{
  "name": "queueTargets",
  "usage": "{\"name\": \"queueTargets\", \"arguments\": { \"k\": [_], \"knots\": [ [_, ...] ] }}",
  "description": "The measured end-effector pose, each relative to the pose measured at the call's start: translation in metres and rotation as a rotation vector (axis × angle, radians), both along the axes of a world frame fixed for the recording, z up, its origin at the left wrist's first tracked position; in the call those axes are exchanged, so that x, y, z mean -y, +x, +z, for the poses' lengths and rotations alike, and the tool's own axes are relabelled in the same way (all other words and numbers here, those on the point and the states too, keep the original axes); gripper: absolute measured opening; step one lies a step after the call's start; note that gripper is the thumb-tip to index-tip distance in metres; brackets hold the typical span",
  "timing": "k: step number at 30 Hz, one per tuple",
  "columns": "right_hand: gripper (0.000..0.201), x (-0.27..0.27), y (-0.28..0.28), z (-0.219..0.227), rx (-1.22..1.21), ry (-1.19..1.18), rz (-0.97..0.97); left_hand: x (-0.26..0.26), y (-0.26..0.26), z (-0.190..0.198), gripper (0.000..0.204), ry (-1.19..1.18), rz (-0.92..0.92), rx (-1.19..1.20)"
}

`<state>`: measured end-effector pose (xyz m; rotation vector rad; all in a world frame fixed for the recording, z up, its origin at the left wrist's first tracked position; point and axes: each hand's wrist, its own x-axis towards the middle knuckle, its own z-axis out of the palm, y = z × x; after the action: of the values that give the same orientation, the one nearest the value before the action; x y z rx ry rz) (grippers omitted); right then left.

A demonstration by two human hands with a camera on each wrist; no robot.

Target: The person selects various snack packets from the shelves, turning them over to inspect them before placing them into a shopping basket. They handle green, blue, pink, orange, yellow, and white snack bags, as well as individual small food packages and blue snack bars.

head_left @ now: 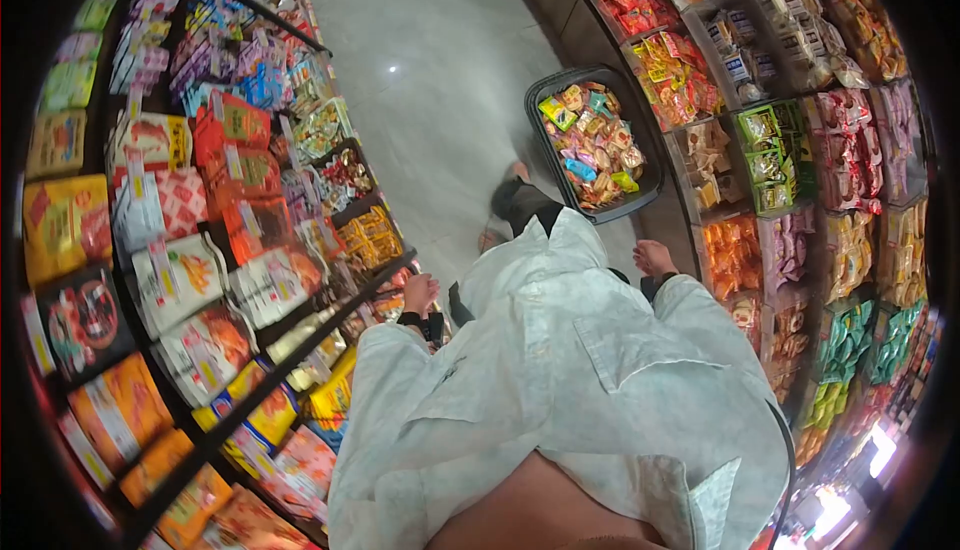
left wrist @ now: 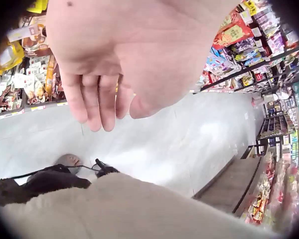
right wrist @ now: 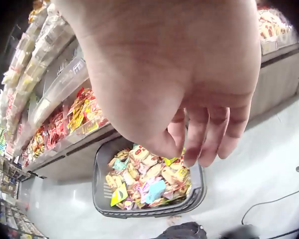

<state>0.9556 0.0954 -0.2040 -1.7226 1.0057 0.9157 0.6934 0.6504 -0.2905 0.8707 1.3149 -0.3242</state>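
Note:
I stand in a shop aisle in a white shirt (head_left: 560, 370). My left hand (head_left: 420, 290) hangs at my side next to the left shelf's edge; in the left wrist view its fingers (left wrist: 97, 107) point down, relaxed, holding nothing. My right hand (head_left: 655, 255) hangs on the other side, its fingers (right wrist: 207, 139) loosely curled and empty. A dark shopping basket (head_left: 548, 85) full of small wrapped snacks stands on the floor ahead of me by the right shelves. In the right wrist view the basket (right wrist: 98, 172) lies below the hand, apart from it.
Shelves of packaged snacks (head_left: 200, 250) line the left side, and bins of sweets (head_left: 800, 150) line the right. A pale tiled floor (head_left: 430, 70) runs between them. My dark trouser leg and shoe (head_left: 515, 195) show ahead of me.

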Motion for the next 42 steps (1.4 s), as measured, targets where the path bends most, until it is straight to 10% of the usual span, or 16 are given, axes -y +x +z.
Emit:
{"name": "queueTargets", "arguments": {
  "k": [10,12,14,19,25,26,27,29,31,32,42],
  "knots": [
    [0.03,-0.19,0.17,-0.104,-0.078,0.208,0.183,-0.147,0.165,0.092,0.015,0.108,-0.032,-0.01],
    [0.029,-0.208,0.232,-0.142,0.853,0.006,1.222,-0.193,0.165,0.064,0.016,0.042,-0.065,0.167],
    [0.024,-0.272,0.286,-0.062,0.286,0.189,0.542,-0.199,0.203,0.083,0.02,0.14,-0.07,0.01],
    [0.022,-0.34,0.356,0.005,0.605,0.253,0.172,-0.248,0.324,0.09,0.021,0.055,-0.301,-0.075],
    [0.034,-0.321,0.311,-0.052,0.544,-0.335,0.318,-0.369,0.458,-0.02,0.029,0.943,-1.83,0.628],
    [0.027,-0.337,0.297,-0.025,0.389,-0.347,0.16,-0.379,0.495,-0.016,0.027,0.765,-1.685,0.56],
    [0.019,-0.309,0.25,-0.113,0.455,-0.68,0.808,-0.385,0.533,-0.008,0.025,0.591,-1.537,0.479],
    [0.014,-0.309,0.179,-0.122,0.335,-0.631,1.201,-0.384,0.601,0.019,0.022,0.309,-1.072,0.26],
    [0.013,-0.353,0.157,-0.085,-0.107,0.076,0.011,-0.396,0.664,0.029,0.023,0.188,-0.919,0.174],
    [0.013,-0.402,0.181,-0.019,-0.218,0.028,-0.517,-0.405,0.696,0.026,0.024,0.131,-0.851,0.125],
    [0.02,-0.5,0.179,0.01,0.018,-0.065,-0.995,-0.469,0.88,-0.01,0.022,0.239,-1.204,-0.097]
  ]
}}
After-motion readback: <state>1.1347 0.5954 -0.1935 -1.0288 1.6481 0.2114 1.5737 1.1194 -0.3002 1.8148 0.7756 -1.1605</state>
